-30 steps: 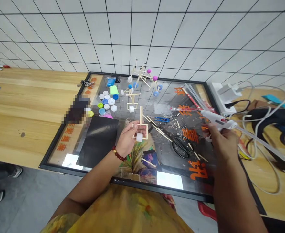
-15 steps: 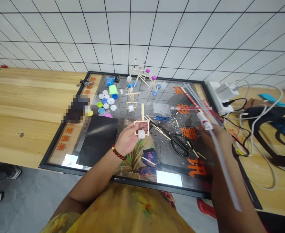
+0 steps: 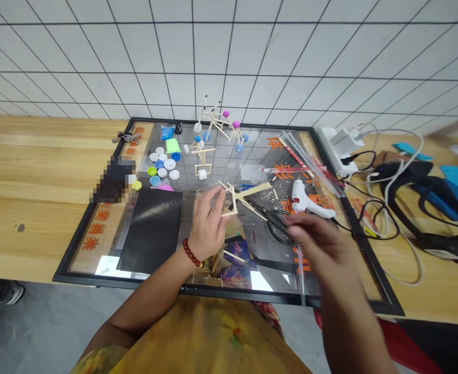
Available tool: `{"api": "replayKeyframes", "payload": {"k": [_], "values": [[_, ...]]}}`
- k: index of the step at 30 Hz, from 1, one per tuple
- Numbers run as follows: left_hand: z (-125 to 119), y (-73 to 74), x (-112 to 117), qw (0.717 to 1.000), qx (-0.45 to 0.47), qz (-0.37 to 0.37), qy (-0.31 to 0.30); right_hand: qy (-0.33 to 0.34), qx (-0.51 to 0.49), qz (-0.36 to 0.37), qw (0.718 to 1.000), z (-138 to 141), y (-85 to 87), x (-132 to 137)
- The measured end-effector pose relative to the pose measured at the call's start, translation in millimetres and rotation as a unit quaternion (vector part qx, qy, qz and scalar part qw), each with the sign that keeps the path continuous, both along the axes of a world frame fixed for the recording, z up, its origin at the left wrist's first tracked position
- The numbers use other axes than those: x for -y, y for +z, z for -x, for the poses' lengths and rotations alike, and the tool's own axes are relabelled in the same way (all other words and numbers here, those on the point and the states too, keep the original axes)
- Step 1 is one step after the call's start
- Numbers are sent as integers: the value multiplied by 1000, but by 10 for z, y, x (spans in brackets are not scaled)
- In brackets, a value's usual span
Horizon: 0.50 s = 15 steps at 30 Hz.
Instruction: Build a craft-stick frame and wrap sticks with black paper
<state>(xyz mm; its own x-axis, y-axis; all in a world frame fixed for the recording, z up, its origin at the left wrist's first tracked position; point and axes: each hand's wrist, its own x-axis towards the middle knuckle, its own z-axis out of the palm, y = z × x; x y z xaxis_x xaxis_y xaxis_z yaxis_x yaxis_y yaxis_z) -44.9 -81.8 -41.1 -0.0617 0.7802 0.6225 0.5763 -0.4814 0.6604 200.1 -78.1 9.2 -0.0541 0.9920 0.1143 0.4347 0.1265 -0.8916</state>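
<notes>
Wooden stick frame [image 3: 233, 201], square w/ long sticks attached, tilted (ends blurred).

Left hand [image 3: 209, 221] raised, back of hand facing up, fingers [image 3: 215, 195] curled forward and pinched close together. Left wrist [image 3: 188, 249] slightly bent, left forearm [image 3: 147, 306] rising from bottom left of view toward hand. Right hand [image 3: 322, 244] well right of left hand, about level with it, motion-blurred. Right fingers [image 3: 299, 223] stretched toward left hand, loosely together, grip too blurred to tell. Right forearm [image 3: 349, 327] running down from right hand, past bottom edge of view
</notes>
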Motion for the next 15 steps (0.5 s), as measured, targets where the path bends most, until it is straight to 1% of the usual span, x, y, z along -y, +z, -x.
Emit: {"api": "replayKeyframes", "payload": {"k": [1, 2, 3, 5, 6, 8, 9, 10, 11, 12, 13, 14, 15], "values": [[-12, -25, 10, 998, -57, -36, 4, 72, -47, 37, 996, 208, 9, 23], [-28, -50, 20, 994, -96, -57, 9, 117, -85, 64, 987, 400, -1, 25], [-44, -72, 29, 991, -119, -68, 12, 135, -120, 80, 980, 565, -25, 9], [-73, -93, 51, 988, -134, -78, 9, 139, -171, 87, 972, 785, -86, -68], [-80, -87, 64, 987, -136, -82, 0, 129, -183, 84, 971, 835, -112, -121], [-77, -41, 87, 989, -122, -84, -17, 110, -190, 89, 972, 831, -138, -242], [-67, -6, 94, 992, -100, -76, -17, 107, -188, 100, 971, 792, -137, -302], [-54, 31, 94, 996, -64, -56, -13, 118, -182, 119, 969, 742, -129, -355], [-40, 66, 87, 1000, -14, -24, -9, 141, -170, 141, 965, 689, -117, -400], [-29, 94, 74, 998, 48, 26, -10, 170, -156, 160, 960, 641, -105, -436], [-21, 110, 55, 989, 115, 85, -29, 198, -137, 170, 956, 603, -96, -460], [-20, 114, 34, 967, 189, 155, -66, 215, -118, 169, 955, 576, -92, -476], [-24, 106, 15, 931, 266, 228, -101, 226, -101, 164, 955, 559, -93, -485]]}}
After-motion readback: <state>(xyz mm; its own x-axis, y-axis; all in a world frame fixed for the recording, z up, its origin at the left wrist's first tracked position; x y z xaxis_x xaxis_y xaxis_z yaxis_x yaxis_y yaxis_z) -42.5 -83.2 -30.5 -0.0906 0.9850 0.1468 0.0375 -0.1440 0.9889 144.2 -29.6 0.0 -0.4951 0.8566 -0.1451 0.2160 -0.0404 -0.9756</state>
